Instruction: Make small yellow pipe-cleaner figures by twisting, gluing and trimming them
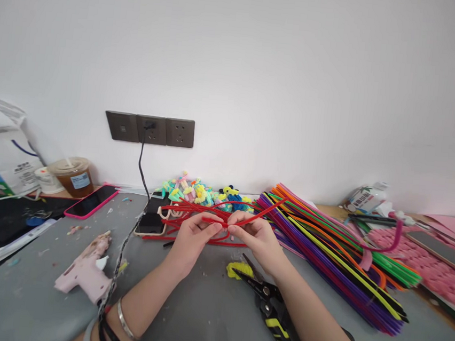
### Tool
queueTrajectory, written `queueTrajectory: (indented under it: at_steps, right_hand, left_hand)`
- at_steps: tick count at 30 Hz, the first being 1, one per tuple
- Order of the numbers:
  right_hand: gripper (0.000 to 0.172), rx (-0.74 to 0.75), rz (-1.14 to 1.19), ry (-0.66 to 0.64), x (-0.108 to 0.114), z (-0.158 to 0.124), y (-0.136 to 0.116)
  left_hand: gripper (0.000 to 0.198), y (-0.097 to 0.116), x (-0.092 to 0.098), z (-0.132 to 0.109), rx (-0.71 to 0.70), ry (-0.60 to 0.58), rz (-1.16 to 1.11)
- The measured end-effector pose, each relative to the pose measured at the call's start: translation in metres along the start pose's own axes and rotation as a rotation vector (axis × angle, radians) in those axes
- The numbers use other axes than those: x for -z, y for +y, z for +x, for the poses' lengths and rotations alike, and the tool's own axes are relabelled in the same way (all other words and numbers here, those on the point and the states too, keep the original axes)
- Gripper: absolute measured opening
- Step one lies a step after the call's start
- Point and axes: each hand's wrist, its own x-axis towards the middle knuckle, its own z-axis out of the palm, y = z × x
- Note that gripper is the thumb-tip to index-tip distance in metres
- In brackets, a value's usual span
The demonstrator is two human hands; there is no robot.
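Note:
Between my two hands is a red pipe cleaner (264, 211), its long end slanting up to the right. My left hand (196, 236) pinches it at a short folded part with thumb and forefinger. Close beside, my right hand (254, 236) grips the same stem, fingertips almost meeting the left ones. Several loose red pipe cleaners (178, 220) lie on the table behind my hands, partly hidden by them. Below my right hand rest black and yellow scissors (265, 297), blades apart, their handles partly covered by my right forearm. A yellow fuzzy piece (240, 270) lies at the blade tips.
A pink glue gun (87, 272) lies left, its cord crossing near my left forearm. Two phones (92, 201) lie farther back. Colourful small fuzzy pieces (197, 191) are heaped by the wall. Bundled pipe cleaners (324, 249) spread right. An iced drink (72, 176) stands back left.

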Motion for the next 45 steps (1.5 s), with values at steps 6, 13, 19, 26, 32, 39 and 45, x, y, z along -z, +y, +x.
queueTrajectory:
  at_steps: [6,13,19,26,32,39,45]
  right_hand:
    - [0.018,0.071,0.023,-0.044,0.000,-0.001,0.000]
    - [0.005,0.326,-0.238,-0.003,0.002,0.000,0.008]
    - [0.006,0.356,-0.388,0.017,0.003,-0.001,0.009]
    - [0.012,0.330,-0.433,-0.012,0.003,-0.002,0.003]
    - [0.010,0.222,-0.350,-0.003,0.003,-0.003,-0.003]
    - [0.011,0.165,-0.243,-0.063,0.008,-0.004,-0.005]
    - [0.011,0.078,-0.062,-0.187,0.017,-0.004,-0.006]
  left_hand:
    - [0.027,0.001,-0.002,0.000,0.091,-0.040,-0.166]
    - [0.021,-0.001,0.000,0.001,0.128,-0.010,-0.220]
    - [0.023,-0.001,0.001,0.001,0.120,0.011,-0.136]
    - [0.028,0.001,0.001,0.002,0.131,0.084,-0.072]
    - [0.026,0.002,0.000,0.003,0.176,0.076,-0.141]
    - [0.021,0.006,0.003,0.001,0.197,-0.052,-0.034]
    - [0.022,0.010,0.002,-0.002,0.270,-0.209,0.081]
